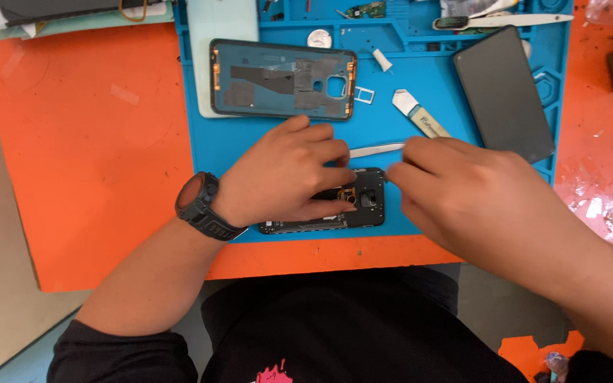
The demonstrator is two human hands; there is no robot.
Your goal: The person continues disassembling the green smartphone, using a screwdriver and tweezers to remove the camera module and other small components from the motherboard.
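the left hand (289,174) presses the opened black phone body (352,206), light, stiff and fragile, flat on the blue silicone mat (228,142) at the near edge, fingers closed along its edges, while the right hand (462,191) pinches slim metal tweezers (377,150).

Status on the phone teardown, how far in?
Done: back cover is off, lying inside-up on the blue mat; SIM tray out. In hand: left hand pins the opened phone, right hand at its camera end. Left: inner boards still in place.
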